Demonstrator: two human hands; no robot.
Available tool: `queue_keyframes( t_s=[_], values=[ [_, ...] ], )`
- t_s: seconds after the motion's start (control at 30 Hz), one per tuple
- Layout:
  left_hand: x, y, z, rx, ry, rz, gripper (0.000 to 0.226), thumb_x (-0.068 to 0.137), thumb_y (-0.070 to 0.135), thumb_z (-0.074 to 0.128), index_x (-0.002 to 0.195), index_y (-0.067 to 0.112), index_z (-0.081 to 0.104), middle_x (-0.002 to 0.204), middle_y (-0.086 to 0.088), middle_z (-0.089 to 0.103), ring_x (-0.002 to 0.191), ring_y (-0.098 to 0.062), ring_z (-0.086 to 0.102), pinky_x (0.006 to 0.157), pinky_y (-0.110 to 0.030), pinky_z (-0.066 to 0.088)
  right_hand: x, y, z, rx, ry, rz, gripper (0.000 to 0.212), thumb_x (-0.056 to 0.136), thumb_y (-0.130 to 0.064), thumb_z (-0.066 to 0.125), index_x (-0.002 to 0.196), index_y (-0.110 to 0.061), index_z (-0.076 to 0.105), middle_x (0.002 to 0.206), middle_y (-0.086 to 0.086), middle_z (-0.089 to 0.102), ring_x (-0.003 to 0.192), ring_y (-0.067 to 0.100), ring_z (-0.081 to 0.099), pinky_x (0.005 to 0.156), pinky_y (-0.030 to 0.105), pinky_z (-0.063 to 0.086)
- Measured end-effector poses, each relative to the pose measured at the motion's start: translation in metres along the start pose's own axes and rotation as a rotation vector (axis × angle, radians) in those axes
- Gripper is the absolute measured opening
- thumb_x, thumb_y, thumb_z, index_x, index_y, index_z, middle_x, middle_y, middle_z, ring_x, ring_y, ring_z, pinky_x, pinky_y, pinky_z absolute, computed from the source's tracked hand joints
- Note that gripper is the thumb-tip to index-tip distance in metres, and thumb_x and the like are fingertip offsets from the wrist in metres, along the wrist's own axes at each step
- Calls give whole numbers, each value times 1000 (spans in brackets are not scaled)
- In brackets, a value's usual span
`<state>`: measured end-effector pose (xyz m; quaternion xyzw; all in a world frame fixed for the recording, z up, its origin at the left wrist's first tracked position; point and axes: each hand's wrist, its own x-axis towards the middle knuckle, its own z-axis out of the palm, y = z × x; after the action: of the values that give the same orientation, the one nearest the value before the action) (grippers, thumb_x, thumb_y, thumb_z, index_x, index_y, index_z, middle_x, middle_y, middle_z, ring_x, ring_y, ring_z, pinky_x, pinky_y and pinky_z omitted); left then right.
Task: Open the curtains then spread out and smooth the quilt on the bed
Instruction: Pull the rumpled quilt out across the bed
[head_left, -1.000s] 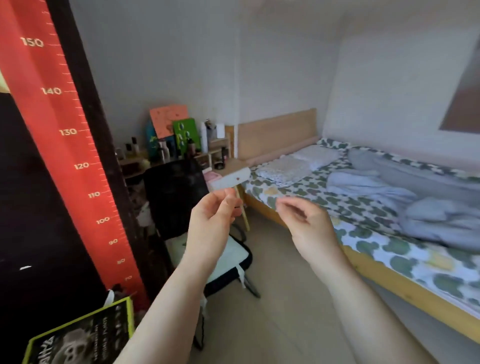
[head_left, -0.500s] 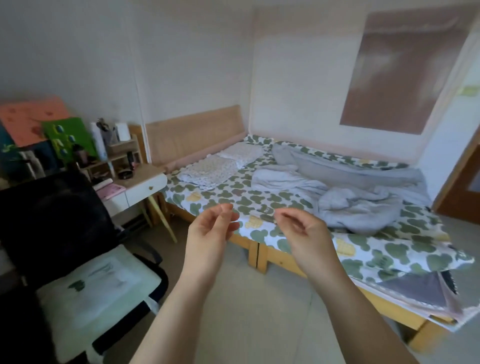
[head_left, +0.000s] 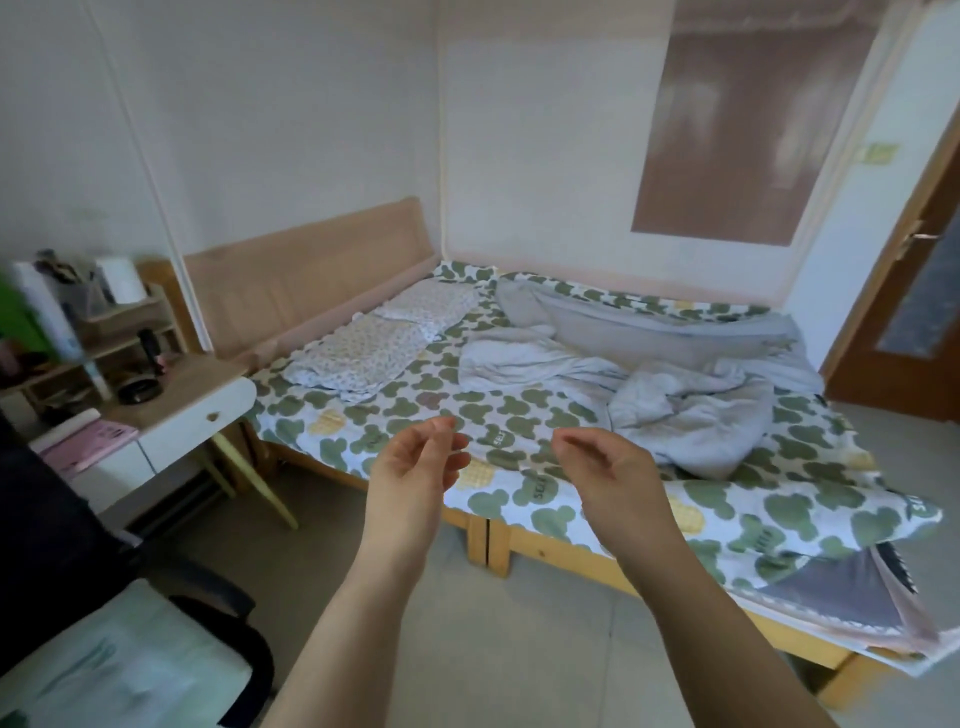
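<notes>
A pale grey quilt (head_left: 675, 395) lies crumpled in a heap on the far and right part of the bed (head_left: 545, 410), which has a white sheet with green shapes. Two patterned pillows (head_left: 384, 338) lie at the headboard end. My left hand (head_left: 415, 467) and my right hand (head_left: 608, 467) are raised side by side in front of me, short of the bed's near edge. Both have loosely curled fingers and hold nothing. No curtains are in view.
A small white bedside table (head_left: 192, 410) with a cluttered shelf stands left of the bed. A black chair (head_left: 119, 649) with a pale cushion is at lower left. A brown door (head_left: 914, 312) is at the right. Bare floor lies between me and the bed.
My view has swung right, from the red height chart and desk to the bed. Both hands stayed raised in front of me, and the left fingers have loosened.
</notes>
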<state>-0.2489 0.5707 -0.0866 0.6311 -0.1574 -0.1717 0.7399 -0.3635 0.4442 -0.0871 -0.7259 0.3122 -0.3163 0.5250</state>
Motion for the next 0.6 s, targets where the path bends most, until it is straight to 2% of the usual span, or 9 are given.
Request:
queue_keyframes(
  t_s=[0.13,0.3,0.37,0.43,0.53,0.6],
  values=[
    [76,8,-13,16,1,-4,21,97,28,53,104,15,67,92,1,72,86,-15,69,78,-25,52,64,-10,38,-19,19,12,23,93,-28,59,114,-21,67,113,-9,66,102,6,61,76,18,46],
    [171,20,-33,37,27,30,20,98,27,52,104,16,67,92,1,71,86,-15,68,79,-25,53,141,-24,93,-19,15,-24,24,94,-25,59,115,-19,68,113,-8,66,99,1,59,72,11,44],
    [199,18,-40,41,36,23,21,98,26,51,107,15,66,91,2,72,87,-15,68,81,-27,54,163,-25,111,-17,12,-27,24,94,-24,58,115,-18,68,113,-8,66,101,3,59,74,13,45],
    [223,12,-47,56,47,7,22,98,27,52,109,15,67,91,3,72,87,-15,68,83,-31,54,182,-23,126,-18,1,-22,23,94,-24,58,113,-17,68,112,-7,66,99,5,59,79,19,49],
    [258,1,-55,88,66,-10,22,98,26,52,110,15,66,94,0,72,86,-16,69,85,-33,55,215,-18,150,-56,-28,-26,21,94,-25,57,111,-18,69,105,-8,67,86,0,59,67,8,45],
    [283,-5,-59,98,78,-20,22,98,26,52,109,15,66,94,-1,72,86,-16,69,83,-31,54,239,-15,165,-65,-40,-26,21,94,-26,57,111,-21,68,104,-7,67,82,-2,58,61,7,42]
  ],
)
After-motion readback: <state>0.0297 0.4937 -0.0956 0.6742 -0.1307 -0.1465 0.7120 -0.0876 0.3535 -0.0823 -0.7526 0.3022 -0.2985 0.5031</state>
